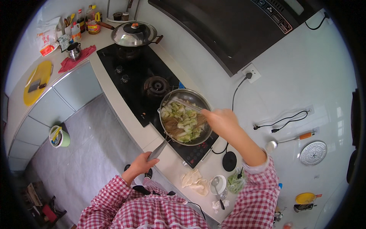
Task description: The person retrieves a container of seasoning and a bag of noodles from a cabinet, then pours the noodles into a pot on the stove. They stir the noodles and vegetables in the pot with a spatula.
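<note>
A steel frying pan sits over a black induction cooktop, beside the gas hob. In it lie chopped cabbage and brown noodle-like strands. My left hand is closed around the pan's long handle. Over the pan's right side, my right hand grips a slender utensil, whose far end reaches into the cabbage. The utensil is blurred, so whether it is chopsticks or a spatula cannot be told.
A lidded wok stands on the rear of the gas hob. Near me on the counter are a cloth, a white bowl with a spoon, and bagged greens. A cleaver rests on a yellow cutting board. A range hood overhangs the counter.
</note>
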Action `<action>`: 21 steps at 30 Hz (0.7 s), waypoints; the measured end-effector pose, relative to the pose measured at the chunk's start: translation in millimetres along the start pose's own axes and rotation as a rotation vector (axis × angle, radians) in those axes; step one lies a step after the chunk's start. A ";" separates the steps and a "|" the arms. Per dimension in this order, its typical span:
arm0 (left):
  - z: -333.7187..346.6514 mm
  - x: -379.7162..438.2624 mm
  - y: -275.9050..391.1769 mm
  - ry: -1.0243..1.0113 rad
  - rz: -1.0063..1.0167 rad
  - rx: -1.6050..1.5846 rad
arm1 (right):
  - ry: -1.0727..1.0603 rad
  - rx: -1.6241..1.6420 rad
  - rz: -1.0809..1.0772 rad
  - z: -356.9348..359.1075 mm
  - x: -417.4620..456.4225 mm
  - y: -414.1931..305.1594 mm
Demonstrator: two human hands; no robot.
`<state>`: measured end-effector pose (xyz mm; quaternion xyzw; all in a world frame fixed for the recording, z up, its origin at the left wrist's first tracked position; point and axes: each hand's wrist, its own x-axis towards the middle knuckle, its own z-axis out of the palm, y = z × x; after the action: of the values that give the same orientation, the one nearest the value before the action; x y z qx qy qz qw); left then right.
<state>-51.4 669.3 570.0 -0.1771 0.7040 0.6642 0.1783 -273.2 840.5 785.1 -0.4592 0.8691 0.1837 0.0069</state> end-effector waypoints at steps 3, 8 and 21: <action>-0.6 -0.4 3.8 -0.003 -0.001 0.000 | -0.057 -0.139 -0.185 29.4 37.4 -4.0; 1.9 2.6 -4.7 -0.001 -0.022 -0.031 | -0.149 0.028 -0.049 46.5 -12.5 33.4; 1.4 3.0 -3.4 -0.018 -0.031 -0.015 | -0.153 0.504 0.360 82.7 -164.5 -2.3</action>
<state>-52.3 670.5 565.5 -0.1834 0.6946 0.6682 0.1934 -189.1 997.1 737.0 -0.2665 0.9516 -0.0053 0.1532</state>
